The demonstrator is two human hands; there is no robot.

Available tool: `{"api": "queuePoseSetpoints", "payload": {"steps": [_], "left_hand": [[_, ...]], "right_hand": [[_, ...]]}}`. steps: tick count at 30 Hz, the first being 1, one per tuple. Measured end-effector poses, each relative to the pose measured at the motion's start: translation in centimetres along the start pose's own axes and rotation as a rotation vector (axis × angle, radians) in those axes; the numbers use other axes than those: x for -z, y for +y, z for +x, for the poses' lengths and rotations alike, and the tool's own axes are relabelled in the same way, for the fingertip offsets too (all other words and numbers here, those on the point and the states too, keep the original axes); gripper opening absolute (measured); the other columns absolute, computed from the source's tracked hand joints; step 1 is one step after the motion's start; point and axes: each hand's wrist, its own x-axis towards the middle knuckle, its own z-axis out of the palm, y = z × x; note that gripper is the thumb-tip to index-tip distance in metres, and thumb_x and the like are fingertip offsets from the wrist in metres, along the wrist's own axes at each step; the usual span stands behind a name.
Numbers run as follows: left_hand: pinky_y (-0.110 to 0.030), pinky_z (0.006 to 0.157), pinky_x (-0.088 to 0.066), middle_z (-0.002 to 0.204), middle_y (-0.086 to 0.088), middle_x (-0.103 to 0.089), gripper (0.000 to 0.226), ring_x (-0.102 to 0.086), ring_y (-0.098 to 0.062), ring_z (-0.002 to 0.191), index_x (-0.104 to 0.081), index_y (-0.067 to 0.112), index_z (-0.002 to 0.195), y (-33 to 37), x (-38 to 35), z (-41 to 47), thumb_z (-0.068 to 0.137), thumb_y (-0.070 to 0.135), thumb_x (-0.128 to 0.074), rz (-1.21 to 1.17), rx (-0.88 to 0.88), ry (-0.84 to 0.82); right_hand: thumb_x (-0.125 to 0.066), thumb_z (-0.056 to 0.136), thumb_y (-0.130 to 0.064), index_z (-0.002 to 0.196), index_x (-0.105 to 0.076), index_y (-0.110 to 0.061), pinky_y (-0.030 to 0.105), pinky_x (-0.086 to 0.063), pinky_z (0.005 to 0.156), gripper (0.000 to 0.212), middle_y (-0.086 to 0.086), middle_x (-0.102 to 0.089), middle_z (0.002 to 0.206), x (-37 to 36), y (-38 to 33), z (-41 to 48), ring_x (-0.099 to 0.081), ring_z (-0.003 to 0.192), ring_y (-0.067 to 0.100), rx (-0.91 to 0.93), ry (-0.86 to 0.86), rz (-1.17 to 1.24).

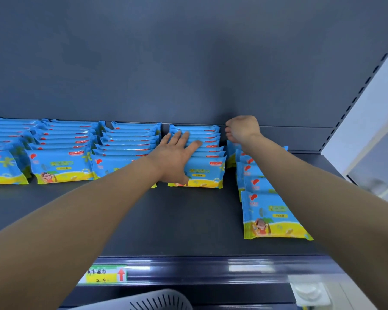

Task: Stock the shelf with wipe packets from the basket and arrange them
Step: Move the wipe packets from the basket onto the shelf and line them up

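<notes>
**Dark grey shelf (166, 220) holding 5 rows of wipe packets**

Grey metal fills most of the view: the shelf's deck below and its back panel (166, 63) rising behind. Blue-and-yellow wipe packets (61, 166) stand on edge in 5 rows running back to the panel. The rightmost row (271, 215) reaches nearer the front edge than the others.

Both bare forearms stretch in over the deck. The left hand (173, 157) lies flat and spread on the tops of the 4th row (206, 173), fingers straight. The right hand (242, 128) hangs at the back of the rightmost row with fingers curled down; whether it grips a packet cannot be told.

Below the shelf's front rail shows the rim of a slotted basket (157, 298). A yellow price label (103, 275) with a red arrow sits on the rail.
</notes>
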Motion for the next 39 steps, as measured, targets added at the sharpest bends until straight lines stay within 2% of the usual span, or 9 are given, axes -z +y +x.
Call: {"api": "queuePoseSetpoints", "payload": {"steps": [3, 6, 8, 11, 18, 24, 29, 34, 39], "left_hand": [[-0.045, 0.117, 0.003, 0.156, -0.015, 0.007, 0.099, 0.006, -0.031, 0.144, 0.006, 0.026, 0.148, 0.0, 0.1, -0.1, 0.078, 0.049, -0.060, 0.026, 0.005, 0.001], [-0.047, 0.117, 0.004, 0.156, -0.016, 0.006, 0.102, 0.005, -0.031, 0.144, 0.007, 0.025, 0.148, 0.2, 0.4, -0.1, 0.078, 0.050, -0.062, 0.044, 0.012, -0.016], [-0.047, 0.117, 0.004, 0.156, -0.015, 0.005, 0.109, 0.004, -0.031, 0.144, 0.008, 0.025, 0.148, 0.4, 0.6, -0.3, 0.073, 0.054, -0.066, 0.049, 0.018, -0.023], [-0.047, 0.117, 0.004, 0.157, -0.012, 0.004, 0.114, 0.003, -0.030, 0.145, 0.010, 0.024, 0.148, 1.0, 1.0, -0.9, 0.071, 0.056, -0.067, 0.012, 0.025, 0.019], [-0.036, 0.118, 0.006, 0.154, -0.003, -0.016, 0.083, -0.009, -0.018, 0.143, -0.013, 0.017, 0.148, 6.4, 2.6, -2.9, 0.085, 0.044, -0.060, -0.112, -0.130, 0.251], [-0.031, 0.115, 0.008, 0.150, -0.003, -0.027, 0.071, -0.016, -0.018, 0.141, -0.025, 0.016, 0.145, 11.5, 2.1, -5.8, 0.087, 0.041, -0.057, -0.144, -0.145, 0.259], [-0.029, 0.115, 0.007, 0.146, -0.002, -0.031, 0.067, -0.022, -0.017, 0.138, -0.027, 0.016, 0.144, 13.9, 3.7, -6.4, 0.088, 0.040, -0.057, -0.127, -0.147, 0.262], [-0.030, 0.115, 0.006, 0.146, -0.003, -0.032, 0.067, -0.023, -0.018, 0.137, -0.028, 0.015, 0.144, 14.7, 4.8, -6.8, 0.088, 0.039, -0.057, -0.137, -0.162, 0.247], [-0.032, 0.116, 0.004, 0.143, -0.004, -0.034, 0.067, -0.024, -0.020, 0.136, -0.031, 0.014, 0.142, 15.4, 4.3, -7.0, 0.087, 0.038, -0.060, -0.156, -0.163, 0.232]], "right_hand": [[-0.048, 0.089, -0.012, 0.079, -0.063, -0.012, 0.039, -0.056, 0.074, 0.018, 0.010, -0.063, 0.082, 1.9, -0.1, -2.1, -0.056, 0.073, 0.020, 0.083, -0.015, -0.096], [-0.047, 0.091, -0.010, 0.092, -0.066, -0.012, 0.025, -0.047, 0.054, 0.020, 0.003, -0.060, 0.075, 3.9, 0.4, -3.8, -0.053, 0.064, 0.014, 0.169, -0.049, -0.203], [-0.047, 0.091, -0.010, 0.097, -0.067, -0.010, 0.019, -0.042, 0.052, 0.021, 0.000, -0.059, 0.076, 5.1, 0.6, -4.9, -0.053, 0.064, 0.013, 0.225, -0.042, -0.268], [-0.048, 0.093, -0.011, 0.101, -0.066, -0.010, 0.020, -0.041, 0.057, 0.020, 0.002, -0.060, 0.088, 6.4, 0.9, -6.5, -0.054, 0.078, 0.015, 0.267, -0.039, -0.353], [-0.048, 0.095, -0.013, 0.108, -0.064, -0.009, 0.023, -0.045, 0.076, 0.020, 0.001, -0.062, 0.099, 8.4, 2.3, -7.8, -0.057, 0.089, 0.014, 0.407, -0.100, -0.473], [-0.048, 0.094, -0.013, 0.113, -0.062, -0.008, 0.023, -0.040, 0.080, 0.024, 0.008, -0.065, 0.114, 9.5, 3.3, -8.7, -0.059, 0.103, 0.024, 0.511, -0.183, -0.599], [-0.051, 0.092, -0.016, 0.118, -0.059, -0.007, 0.033, -0.044, 0.090, 0.029, 0.010, -0.061, 0.122, 13.5, 2.5, -9.4, -0.055, 0.111, 0.027, 0.605, -0.192, -0.698], [-0.053, 0.092, -0.019, 0.123, -0.056, -0.008, 0.031, -0.045, 0.082, 0.032, 0.013, -0.056, 0.125, 16.9, 2.6, -10.7, -0.055, 0.110, 0.029, 0.526, -0.181, -0.791], [-0.060, 0.089, -0.025, 0.125, -0.054, -0.008, 0.036, -0.044, 0.093, 0.041, 0.014, -0.055, 0.127, 19.5, 4.4, -12.0, -0.052, 0.115, 0.030, 0.449, -0.187, -0.912]]}}
